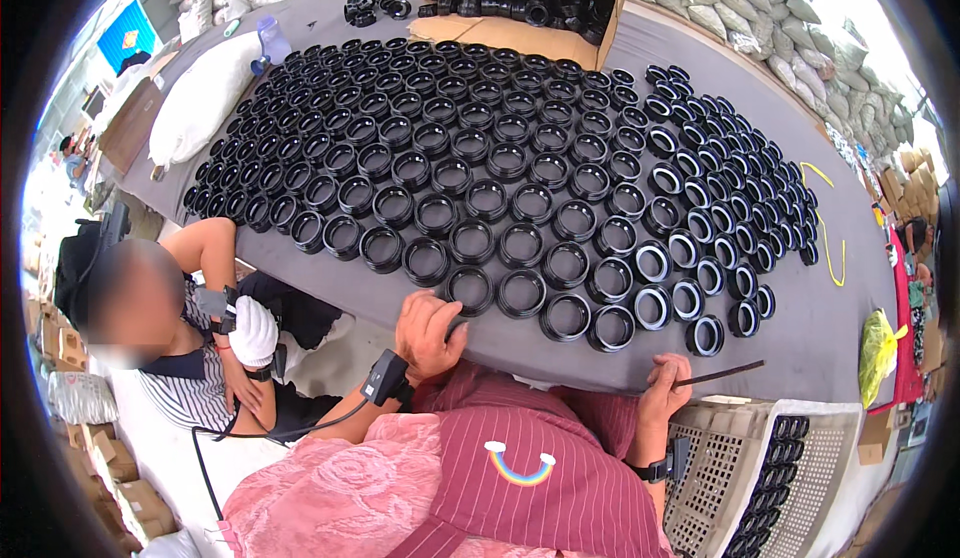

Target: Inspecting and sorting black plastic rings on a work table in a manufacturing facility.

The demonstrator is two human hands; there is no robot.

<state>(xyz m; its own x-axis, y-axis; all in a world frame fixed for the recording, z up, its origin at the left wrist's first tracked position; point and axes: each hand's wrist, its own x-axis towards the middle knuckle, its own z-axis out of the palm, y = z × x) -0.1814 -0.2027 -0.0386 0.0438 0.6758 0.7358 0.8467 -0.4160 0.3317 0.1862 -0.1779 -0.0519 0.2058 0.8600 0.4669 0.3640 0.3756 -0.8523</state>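
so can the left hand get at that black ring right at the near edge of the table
Probably yes: the left hand rests at the table edge, fingers touching the nearest black ring, with nothing between them.

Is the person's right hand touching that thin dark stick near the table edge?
Touching. The head view shows the right hand closed around one end of the thin dark stick, which juts out to the right over the grey table.

Both forearms come up from the lower edge, each with a black band at the wrist. The left hand (430, 333) lies palm down, fingers (447, 315) curled loosely. The right hand (665, 383) is closed in a fist, knuckles up, held farther back.
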